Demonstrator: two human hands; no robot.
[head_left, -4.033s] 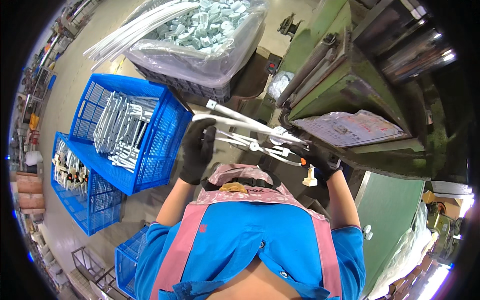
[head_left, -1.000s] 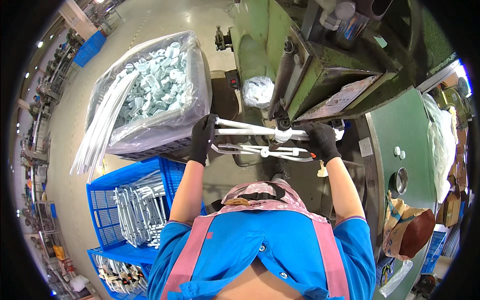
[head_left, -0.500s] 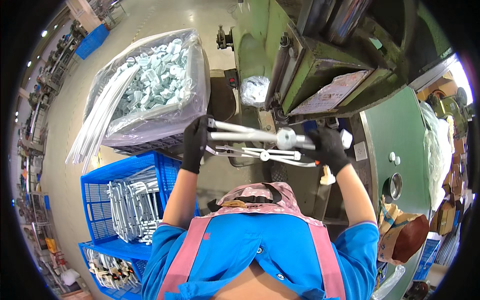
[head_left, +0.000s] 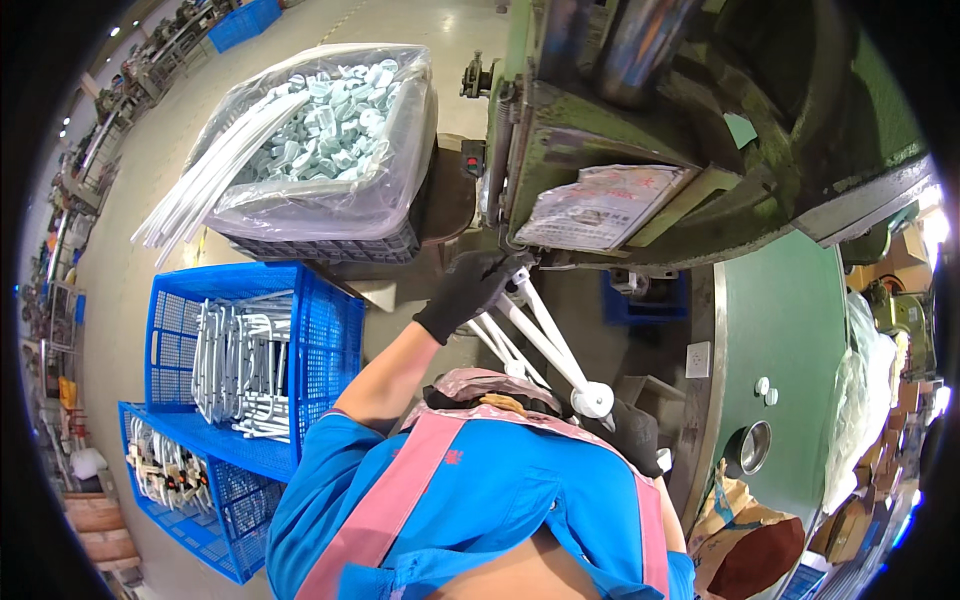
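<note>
A white tubular frame [head_left: 548,335] with a round white hub [head_left: 592,400] slants across in front of my body. My left hand [head_left: 468,290], in a black glove, is closed around its upper end, just below the green machine. Thinner white bars with a smaller round joint run alongside and beneath it. My right hand [head_left: 635,438], also in a black glove, is at the lower end beside my apron. It is closed on the frame near the hub, with its fingers partly hidden.
The green machine [head_left: 600,130] overhangs ahead. A plastic-lined crate [head_left: 310,225] of pale small parts and white strips stands at the left, above blue baskets [head_left: 330,330] of white tube frames. At the right a green table [head_left: 790,330] bears a metal bowl [head_left: 752,447] and a paper sack [head_left: 745,540].
The frame has swung from nearly level to a steep slant. My left hand has moved right toward the machine, and my right hand has dropped toward my body. The view has shifted too.
</note>
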